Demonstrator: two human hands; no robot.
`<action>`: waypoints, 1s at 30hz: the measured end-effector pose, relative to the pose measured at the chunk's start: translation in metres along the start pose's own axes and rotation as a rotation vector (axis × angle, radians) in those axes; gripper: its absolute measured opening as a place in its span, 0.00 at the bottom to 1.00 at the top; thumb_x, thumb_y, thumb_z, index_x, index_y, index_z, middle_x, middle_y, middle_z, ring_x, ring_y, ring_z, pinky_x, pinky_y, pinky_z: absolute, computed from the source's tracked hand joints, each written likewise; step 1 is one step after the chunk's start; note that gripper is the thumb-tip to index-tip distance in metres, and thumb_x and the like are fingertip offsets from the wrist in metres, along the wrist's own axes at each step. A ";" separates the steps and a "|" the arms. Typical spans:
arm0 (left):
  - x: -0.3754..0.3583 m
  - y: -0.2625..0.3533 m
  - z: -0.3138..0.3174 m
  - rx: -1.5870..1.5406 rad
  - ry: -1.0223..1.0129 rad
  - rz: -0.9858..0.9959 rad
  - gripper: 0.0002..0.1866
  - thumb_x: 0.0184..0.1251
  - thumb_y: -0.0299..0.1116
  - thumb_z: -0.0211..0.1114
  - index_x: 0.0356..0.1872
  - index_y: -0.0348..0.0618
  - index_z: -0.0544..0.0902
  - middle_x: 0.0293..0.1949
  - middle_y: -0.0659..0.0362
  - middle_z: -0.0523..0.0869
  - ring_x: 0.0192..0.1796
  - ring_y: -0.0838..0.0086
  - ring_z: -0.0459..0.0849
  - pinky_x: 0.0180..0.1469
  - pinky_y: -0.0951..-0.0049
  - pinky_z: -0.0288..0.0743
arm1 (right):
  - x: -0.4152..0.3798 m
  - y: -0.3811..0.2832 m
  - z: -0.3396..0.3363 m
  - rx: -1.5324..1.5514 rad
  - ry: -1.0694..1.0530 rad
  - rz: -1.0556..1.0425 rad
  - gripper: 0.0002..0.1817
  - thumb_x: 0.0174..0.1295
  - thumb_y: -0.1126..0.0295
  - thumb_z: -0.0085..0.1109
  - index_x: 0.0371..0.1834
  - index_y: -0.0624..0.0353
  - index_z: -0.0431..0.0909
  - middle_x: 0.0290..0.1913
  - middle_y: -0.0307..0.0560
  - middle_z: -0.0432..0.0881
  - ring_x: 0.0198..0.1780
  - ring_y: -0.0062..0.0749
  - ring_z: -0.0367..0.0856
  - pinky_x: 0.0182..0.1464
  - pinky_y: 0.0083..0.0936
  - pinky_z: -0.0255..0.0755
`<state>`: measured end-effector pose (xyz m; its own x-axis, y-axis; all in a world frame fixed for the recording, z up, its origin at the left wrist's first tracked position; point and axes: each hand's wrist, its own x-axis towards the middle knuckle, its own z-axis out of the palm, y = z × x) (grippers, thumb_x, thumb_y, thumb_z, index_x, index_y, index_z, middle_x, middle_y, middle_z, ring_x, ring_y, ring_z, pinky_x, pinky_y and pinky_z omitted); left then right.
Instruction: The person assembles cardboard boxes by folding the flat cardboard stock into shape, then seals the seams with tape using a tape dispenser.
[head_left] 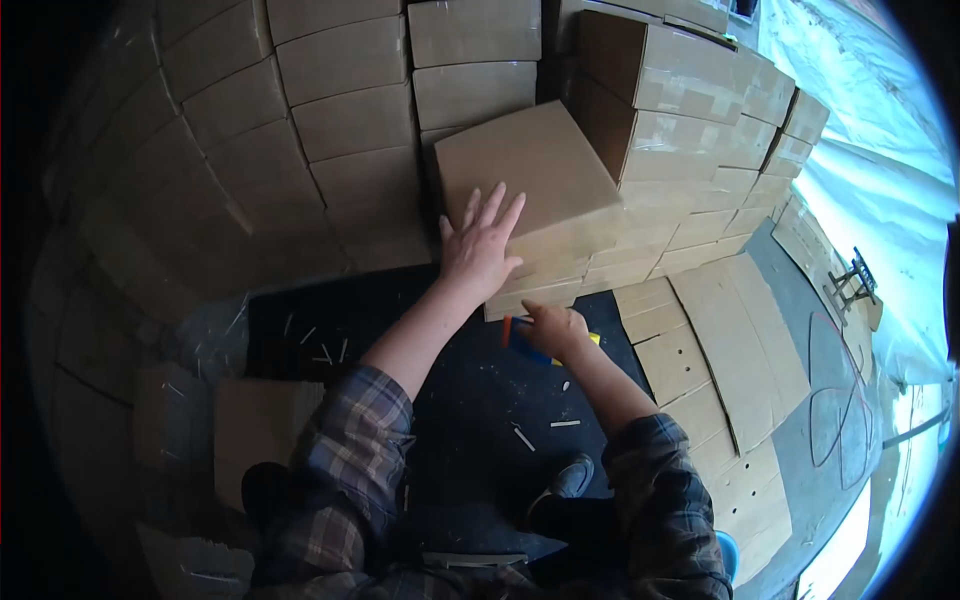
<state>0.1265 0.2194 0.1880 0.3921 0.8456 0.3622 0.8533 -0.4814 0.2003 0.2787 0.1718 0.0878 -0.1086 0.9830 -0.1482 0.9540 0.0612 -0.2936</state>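
A closed cardboard box (550,165) sits at an angle on top of other boxes, in front of the stacked wall. My left hand (482,245) is spread over its near left edge, fingers apart and apparently resting on the cardboard. Lower and to the right, my right hand (558,330) is wrapped round a blue tool (530,343) with an orange end and a yellow part. Its exact kind is mostly hidden by the fingers. This tool is close to the near side of the box stack, below the angled box.
Tall stacks of cardboard boxes (345,120) rise at the left and back, with taped boxes (690,85) at the right. Flattened cardboard (745,340) covers the floor beside a black mat (460,400) with scattered scraps. A small stool (853,280) and a cable (815,400) are farther right.
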 end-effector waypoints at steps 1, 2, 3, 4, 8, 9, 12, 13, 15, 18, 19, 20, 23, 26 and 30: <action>0.001 0.000 0.016 -0.018 -0.025 -0.036 0.48 0.51 0.43 0.75 0.74 0.63 0.58 0.77 0.60 0.52 0.77 0.54 0.50 0.68 0.29 0.52 | -0.007 0.013 0.008 0.003 -0.057 -0.028 0.25 0.62 0.46 0.55 0.58 0.45 0.74 0.48 0.56 0.84 0.50 0.51 0.84 0.52 0.45 0.76; -0.001 -0.001 0.030 -0.035 -0.050 -0.076 0.50 0.50 0.45 0.76 0.74 0.64 0.57 0.77 0.59 0.51 0.78 0.53 0.47 0.68 0.28 0.52 | -0.020 0.022 0.011 0.034 -0.083 -0.027 0.26 0.62 0.46 0.55 0.60 0.44 0.73 0.48 0.55 0.84 0.50 0.51 0.83 0.53 0.44 0.76; -0.002 -0.004 0.045 -0.039 -0.046 -0.072 0.52 0.46 0.47 0.78 0.74 0.66 0.57 0.77 0.60 0.50 0.78 0.51 0.43 0.68 0.28 0.51 | -0.038 0.027 0.011 0.068 -0.110 -0.028 0.28 0.62 0.46 0.55 0.63 0.43 0.72 0.48 0.55 0.84 0.51 0.51 0.83 0.54 0.43 0.76; -0.002 -0.006 0.056 -0.045 -0.038 -0.073 0.52 0.46 0.47 0.78 0.74 0.66 0.57 0.77 0.60 0.50 0.78 0.51 0.43 0.68 0.28 0.51 | -0.058 0.029 0.004 0.066 -0.195 0.001 0.29 0.62 0.46 0.56 0.65 0.42 0.71 0.49 0.55 0.84 0.52 0.51 0.82 0.55 0.42 0.76; 0.017 -0.014 0.078 -0.091 0.160 -0.023 0.47 0.45 0.47 0.78 0.70 0.65 0.65 0.70 0.59 0.60 0.75 0.52 0.50 0.66 0.30 0.56 | -0.108 0.065 0.006 0.089 -0.358 0.059 0.31 0.62 0.46 0.56 0.69 0.39 0.68 0.50 0.54 0.84 0.53 0.51 0.82 0.56 0.41 0.75; 0.024 -0.010 0.075 -0.075 0.208 -0.052 0.44 0.44 0.45 0.79 0.67 0.63 0.69 0.67 0.58 0.63 0.73 0.53 0.54 0.64 0.38 0.61 | -0.116 0.077 0.009 0.134 -0.345 0.101 0.31 0.62 0.45 0.56 0.69 0.38 0.67 0.50 0.54 0.84 0.54 0.50 0.82 0.56 0.41 0.75; 0.041 -0.014 0.082 -0.102 0.291 -0.094 0.39 0.44 0.42 0.79 0.63 0.58 0.74 0.62 0.58 0.67 0.70 0.55 0.60 0.63 0.49 0.67 | -0.124 0.094 0.009 0.158 -0.303 0.177 0.32 0.63 0.45 0.56 0.70 0.37 0.67 0.51 0.55 0.84 0.54 0.50 0.82 0.57 0.40 0.74; 0.048 -0.016 0.086 -0.145 0.321 -0.105 0.37 0.44 0.40 0.79 0.61 0.56 0.75 0.60 0.57 0.68 0.69 0.55 0.61 0.62 0.52 0.70 | -0.123 0.098 0.006 0.141 -0.276 0.214 0.32 0.63 0.44 0.56 0.70 0.37 0.66 0.51 0.55 0.84 0.54 0.49 0.82 0.57 0.40 0.74; 0.057 -0.025 0.090 -0.145 0.337 -0.102 0.37 0.44 0.39 0.79 0.61 0.56 0.76 0.60 0.57 0.68 0.68 0.56 0.62 0.62 0.56 0.71 | -0.121 0.103 0.003 0.124 -0.258 0.226 0.32 0.63 0.45 0.56 0.70 0.37 0.66 0.51 0.55 0.84 0.54 0.49 0.82 0.57 0.40 0.74; 0.070 -0.039 0.096 -0.141 0.359 -0.104 0.35 0.43 0.38 0.79 0.59 0.55 0.77 0.59 0.55 0.70 0.67 0.53 0.64 0.63 0.58 0.70 | -0.123 0.107 0.004 0.151 -0.240 0.236 0.31 0.64 0.45 0.56 0.70 0.37 0.67 0.51 0.54 0.84 0.54 0.49 0.82 0.57 0.39 0.74; 0.075 -0.043 0.096 -0.142 0.363 -0.099 0.35 0.43 0.38 0.79 0.59 0.55 0.78 0.60 0.55 0.70 0.67 0.53 0.64 0.64 0.58 0.70 | -0.123 0.108 0.005 0.190 -0.229 0.222 0.31 0.63 0.46 0.56 0.69 0.37 0.68 0.50 0.54 0.84 0.54 0.49 0.82 0.57 0.39 0.74; 0.078 -0.047 0.097 -0.173 0.349 -0.088 0.35 0.43 0.37 0.79 0.59 0.55 0.78 0.60 0.56 0.71 0.67 0.54 0.65 0.64 0.59 0.70 | -0.124 0.109 0.006 0.193 -0.232 0.228 0.31 0.63 0.46 0.56 0.69 0.37 0.68 0.50 0.54 0.84 0.54 0.49 0.82 0.57 0.39 0.74; 0.077 -0.057 0.098 -0.162 0.377 -0.033 0.36 0.42 0.36 0.79 0.59 0.56 0.79 0.59 0.56 0.72 0.66 0.54 0.65 0.64 0.60 0.70 | -0.125 0.098 0.009 0.208 -0.268 0.194 0.30 0.63 0.46 0.56 0.69 0.38 0.69 0.51 0.53 0.84 0.54 0.48 0.82 0.58 0.39 0.74; 0.071 -0.065 0.094 -0.182 0.404 -0.012 0.35 0.41 0.35 0.80 0.58 0.55 0.79 0.59 0.56 0.72 0.66 0.55 0.66 0.64 0.60 0.71 | -0.130 0.084 0.004 0.225 -0.326 0.222 0.30 0.63 0.46 0.56 0.69 0.38 0.69 0.52 0.53 0.84 0.55 0.48 0.82 0.59 0.38 0.73; 0.069 -0.070 0.091 -0.212 0.387 0.004 0.36 0.40 0.34 0.80 0.58 0.55 0.80 0.59 0.57 0.72 0.65 0.55 0.66 0.64 0.60 0.71 | -0.135 0.080 -0.001 0.240 -0.299 0.206 0.29 0.64 0.46 0.56 0.68 0.40 0.70 0.52 0.52 0.84 0.55 0.47 0.81 0.60 0.37 0.73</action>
<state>0.1246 0.3324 0.1163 0.2033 0.7140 0.6700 0.7465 -0.5558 0.3658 0.3695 0.0439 0.0852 -0.0328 0.8751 -0.4829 0.8758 -0.2076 -0.4357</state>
